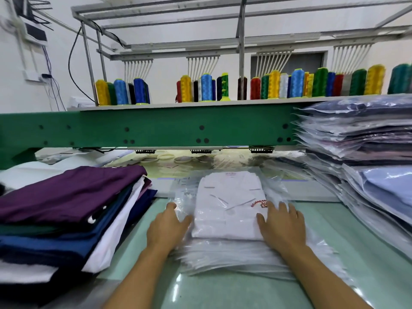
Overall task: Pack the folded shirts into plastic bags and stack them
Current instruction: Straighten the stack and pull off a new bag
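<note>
We see the white shirt (227, 208) lying in the middle of the desk (223, 293), on the pile of empty bags (223, 257) and seemingly part-way inside the top plastic bag (185, 197). Our left hand (169, 226) and right hand (281, 226) lie flat, fingers straight, at its near left and right corners, gripping nothing. To do this well, we judge, both sides should be pushed evenly so the folds hold and the film stays smooth. Unpacked shirts (66, 197) wait on the left; the packed stack (356, 152) stands on the right.
</note>
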`<state>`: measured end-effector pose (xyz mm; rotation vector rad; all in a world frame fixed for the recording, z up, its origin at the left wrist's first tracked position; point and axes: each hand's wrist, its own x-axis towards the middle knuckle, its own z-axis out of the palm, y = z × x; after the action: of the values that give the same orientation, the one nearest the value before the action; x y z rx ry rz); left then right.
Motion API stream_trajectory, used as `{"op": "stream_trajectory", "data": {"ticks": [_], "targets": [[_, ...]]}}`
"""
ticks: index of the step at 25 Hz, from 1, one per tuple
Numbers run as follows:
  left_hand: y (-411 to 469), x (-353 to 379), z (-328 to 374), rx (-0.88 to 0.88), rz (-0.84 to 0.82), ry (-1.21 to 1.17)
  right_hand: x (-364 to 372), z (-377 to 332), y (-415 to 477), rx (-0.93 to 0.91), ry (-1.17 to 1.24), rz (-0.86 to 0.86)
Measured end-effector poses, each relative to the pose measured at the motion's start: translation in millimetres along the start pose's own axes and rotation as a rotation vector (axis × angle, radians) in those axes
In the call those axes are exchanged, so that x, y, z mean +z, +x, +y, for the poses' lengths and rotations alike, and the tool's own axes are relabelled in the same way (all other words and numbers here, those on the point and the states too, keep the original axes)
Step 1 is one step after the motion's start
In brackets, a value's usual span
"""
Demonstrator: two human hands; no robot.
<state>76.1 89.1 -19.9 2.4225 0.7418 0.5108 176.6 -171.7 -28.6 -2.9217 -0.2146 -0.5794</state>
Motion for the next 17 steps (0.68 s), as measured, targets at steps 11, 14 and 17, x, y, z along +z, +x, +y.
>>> {"op": "stream_trajectory", "data": {"ticks": [11, 14, 17], "targets": [[-1.3, -12.0, 7.0, 0.012, -0.258, -0.508, -2.3, -62.2, -26.9, -0.508, 0.328, -0.034], [-4.2, -11.2, 9.4, 0.03, -0.321, -0.6, -14.7, -66.9, -31.7, -0.596, 0.382, 0.142], [-7.1, -6.6, 14.7, 0.047, -0.332, -0.636, -27.3, -79.9, -42.2, -0.799, 0.442, 0.351]]}}
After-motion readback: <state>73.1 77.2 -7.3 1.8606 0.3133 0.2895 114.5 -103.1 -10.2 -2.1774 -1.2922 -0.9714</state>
